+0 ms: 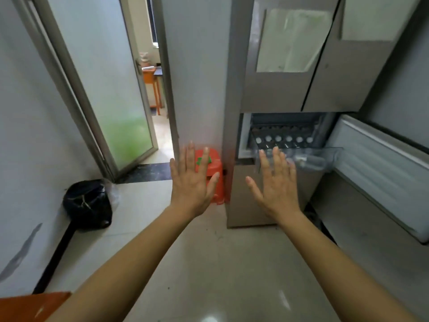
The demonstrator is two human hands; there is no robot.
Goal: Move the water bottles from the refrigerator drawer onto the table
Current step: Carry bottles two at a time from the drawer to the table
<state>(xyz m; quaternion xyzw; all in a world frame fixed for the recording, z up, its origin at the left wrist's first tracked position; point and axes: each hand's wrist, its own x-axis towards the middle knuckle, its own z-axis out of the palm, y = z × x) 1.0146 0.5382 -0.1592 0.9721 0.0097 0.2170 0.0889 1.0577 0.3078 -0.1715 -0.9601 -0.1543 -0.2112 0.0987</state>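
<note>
**A:** Start to the left of the refrigerator (274, 94). What is there?

**B:** Well to its left a black bag (88, 203) sits on the floor. A frosted glass door (109, 94) stands ajar behind the bag.

**A:** And the hands?

**B:** The left hand (191, 182) is raised just left of the refrigerator's lower corner, with the forearm stretched straight forward. We see its back. The fingers are straight and spread, and it holds nothing. Behind it an orange stool (219, 166) stands against the refrigerator's left side.

**A:** The other one?

**B:** The right hand (278, 184) is up in front of the refrigerator's lower body in the same pose. The arm is extended, the fingers are splayed and the thumb points left. It is empty. Its fingertips overlap the near left corner of the drawer (325, 156), but I cannot tell whether they touch it.

**A:** Where are the water bottles (289, 138)?

**B:** They are in that clear drawer, which is pulled out of the refrigerator's opening below its two upper doors. Their white caps form rows running across the drawer. The caps point up toward the camera, so each long axis is seen nearly end-on and looks roughly upright. I cannot tell whether any lean.

**A:** And to the right of the refrigerator?

**B:** A white-lined door panel (376, 159) is swung open beside the drawer.
</note>
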